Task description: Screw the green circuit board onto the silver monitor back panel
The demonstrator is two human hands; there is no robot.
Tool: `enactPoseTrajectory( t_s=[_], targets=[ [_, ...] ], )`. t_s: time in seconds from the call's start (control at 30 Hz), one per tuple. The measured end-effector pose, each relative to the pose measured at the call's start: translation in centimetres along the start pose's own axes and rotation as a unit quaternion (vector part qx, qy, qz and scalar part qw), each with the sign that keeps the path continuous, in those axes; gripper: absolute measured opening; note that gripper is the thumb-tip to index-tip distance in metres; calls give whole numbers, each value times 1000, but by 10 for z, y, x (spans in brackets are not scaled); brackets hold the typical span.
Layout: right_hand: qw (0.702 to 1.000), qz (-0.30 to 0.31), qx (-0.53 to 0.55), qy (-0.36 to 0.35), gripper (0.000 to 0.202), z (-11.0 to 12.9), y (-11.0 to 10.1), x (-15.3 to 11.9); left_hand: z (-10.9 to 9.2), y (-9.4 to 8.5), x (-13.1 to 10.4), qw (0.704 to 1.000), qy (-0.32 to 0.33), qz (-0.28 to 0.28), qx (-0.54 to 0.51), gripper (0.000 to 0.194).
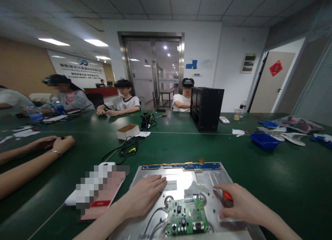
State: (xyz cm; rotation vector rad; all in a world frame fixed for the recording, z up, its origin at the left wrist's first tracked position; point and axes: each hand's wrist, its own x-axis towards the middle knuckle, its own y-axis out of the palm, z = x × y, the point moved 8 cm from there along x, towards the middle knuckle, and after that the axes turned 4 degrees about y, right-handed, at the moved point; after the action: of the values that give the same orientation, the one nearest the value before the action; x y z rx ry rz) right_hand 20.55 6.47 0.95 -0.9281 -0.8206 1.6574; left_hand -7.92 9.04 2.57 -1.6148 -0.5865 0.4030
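Note:
A silver metal display panel (181, 177) lies in front of me, back side up. Fixed to its near half is a green circuit board (187, 217), and a narrow blue circuit strip (181, 166) runs along its far edge. My left hand (145, 193) rests flat on the panel, left of the green board, with its fingers stretched out. To the right of the board, my right hand (240, 202) grips a screwdriver (227, 196) with an orange handle, mostly hidden in the palm. The screwdriver's tip is blurred. Grey tape (195, 188) sits on the panel between my hands.
Left of the panel are a white power strip (100, 177) and a pink booklet (105, 195). Beyond are cables (127, 148), a cardboard box (127, 131), a black computer case (206, 108) and a blue tray (264, 140). A co-worker's hands (58, 145) are at left; several people sit around.

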Motion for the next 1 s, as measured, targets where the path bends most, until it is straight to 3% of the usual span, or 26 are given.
enactPoseTrajectory(
  t_s=[0.1,0.2,0.33,0.57,1.0],
  targets=[
    [1000,3,10,-24,78,15,8,8,2,-5,5,1000,1,-20,0,45],
    [998,40,26,-48,74,26,15,17,11,-5,19,999,-46,-14,18,31],
    [996,65,26,-61,46,24,16,31,28,-5,36,990,-122,-12,63,34],
    [990,105,5,-95,9,27,13,56,36,-4,28,989,-132,-69,-16,30],
    [991,12,-19,-128,12,33,10,39,31,6,14,966,-128,-11,-223,12]
  ],
)
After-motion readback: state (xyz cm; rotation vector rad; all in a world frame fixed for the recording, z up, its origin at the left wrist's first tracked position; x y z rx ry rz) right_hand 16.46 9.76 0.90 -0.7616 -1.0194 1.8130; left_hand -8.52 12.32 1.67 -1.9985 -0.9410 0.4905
